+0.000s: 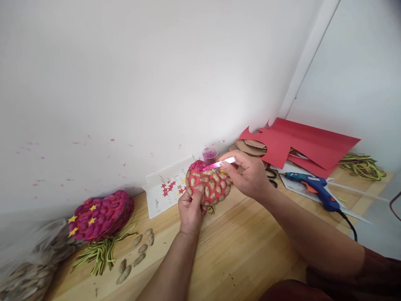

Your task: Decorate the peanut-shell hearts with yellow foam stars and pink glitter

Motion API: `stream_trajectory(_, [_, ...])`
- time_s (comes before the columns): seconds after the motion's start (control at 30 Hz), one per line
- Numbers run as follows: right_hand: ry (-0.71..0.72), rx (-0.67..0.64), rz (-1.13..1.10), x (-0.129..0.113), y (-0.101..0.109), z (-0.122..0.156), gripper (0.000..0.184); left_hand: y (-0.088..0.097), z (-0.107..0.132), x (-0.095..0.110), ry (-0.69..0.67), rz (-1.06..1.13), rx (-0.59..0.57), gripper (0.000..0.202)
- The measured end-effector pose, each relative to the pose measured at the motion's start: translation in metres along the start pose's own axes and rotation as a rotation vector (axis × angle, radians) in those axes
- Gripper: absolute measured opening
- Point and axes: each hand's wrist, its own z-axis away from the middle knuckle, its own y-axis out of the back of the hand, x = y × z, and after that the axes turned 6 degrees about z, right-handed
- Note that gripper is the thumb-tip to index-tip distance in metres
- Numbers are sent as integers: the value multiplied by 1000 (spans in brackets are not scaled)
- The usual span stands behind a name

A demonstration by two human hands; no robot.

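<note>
My left hand (191, 209) is closed on the lower edge of a red card piece covered with peanuts (213, 191), its thumb on the front. Most of the peanuts are bare tan, while those at the upper left are painted magenta. Between the fingers of my right hand (247, 173) is a slim white paintbrush (227, 161), its pink-stained tip at the painted peanuts. A small clear cup of purple paint (209, 154) stands just behind the card. Part of the card's right side is hidden by my right hand.
Magenta peanut-covered pieces with yellow stars (100, 215) and yarn fringe lie left, near loose peanuts (139, 253) and a bag of peanuts (28, 271). Paper with small stars (167, 194) lies behind. Right are red card sheets (310, 142), scissors (272, 177) and a corded glue gun (313, 186).
</note>
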Motion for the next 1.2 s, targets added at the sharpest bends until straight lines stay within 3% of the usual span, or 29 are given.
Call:
stream_trajectory(0.5, [-22,20,-94,0,4,-1,13,1,4,-2,-33,-2,-4,45])
stream_trajectory(0.77, [-178,118,-377,0,6,-1,23,-13,19,31,-19,-20,54,48])
stream_trajectory(0.97, [-252,193,-424,20,1,-11,36,7,55,51,-1,18,145,47])
stream_trajectory(1.2, [-283,199,-242,38,-6,-15,36,37,78,46,-27,49,186,49])
